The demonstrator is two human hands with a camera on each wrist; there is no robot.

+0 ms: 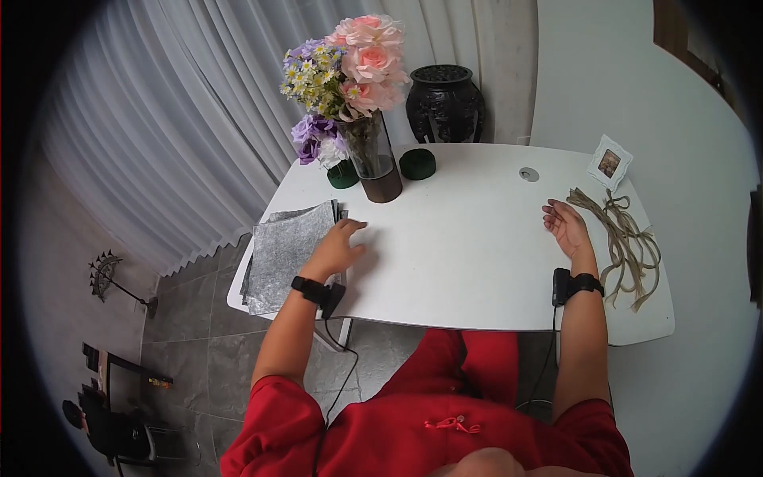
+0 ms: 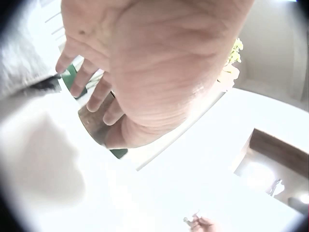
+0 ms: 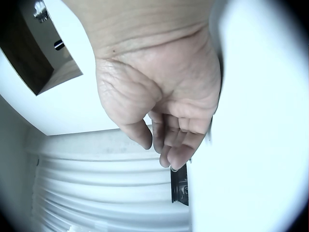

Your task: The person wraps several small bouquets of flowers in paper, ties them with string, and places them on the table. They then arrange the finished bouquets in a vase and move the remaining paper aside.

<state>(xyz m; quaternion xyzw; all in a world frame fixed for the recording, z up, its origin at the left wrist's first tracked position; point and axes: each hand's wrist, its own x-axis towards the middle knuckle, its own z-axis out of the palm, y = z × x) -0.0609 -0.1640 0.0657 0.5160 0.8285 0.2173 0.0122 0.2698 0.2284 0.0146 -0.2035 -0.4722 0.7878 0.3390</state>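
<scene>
My left hand (image 1: pixel 338 250) hovers by the right edge of a stack of grey felt-like sheets (image 1: pixel 286 246) on the table's left side. Its fingers are spread loosely, and nothing is in them; the left wrist view shows the palm (image 2: pixel 154 67) with the fingers apart. On the right, my right hand (image 1: pixel 567 228) lies at the tabletop, palm turned inward, fingers loosely bent and holding nothing. Just beyond it is a bundle of long olive-tan ribbons (image 1: pixel 628 246). The right wrist view shows the bare palm (image 3: pixel 164 87) with relaxed fingers.
The white table (image 1: pixel 461 254) carries a vase (image 1: pixel 377 171) of pink artificial roses (image 1: pixel 372 63) at the back. Beside it are a dark green round block (image 1: pixel 417 164) and purple flowers (image 1: pixel 314 135). A white picture frame (image 1: pixel 610 162) stands back right. Behind the table is a black stool (image 1: pixel 445 103).
</scene>
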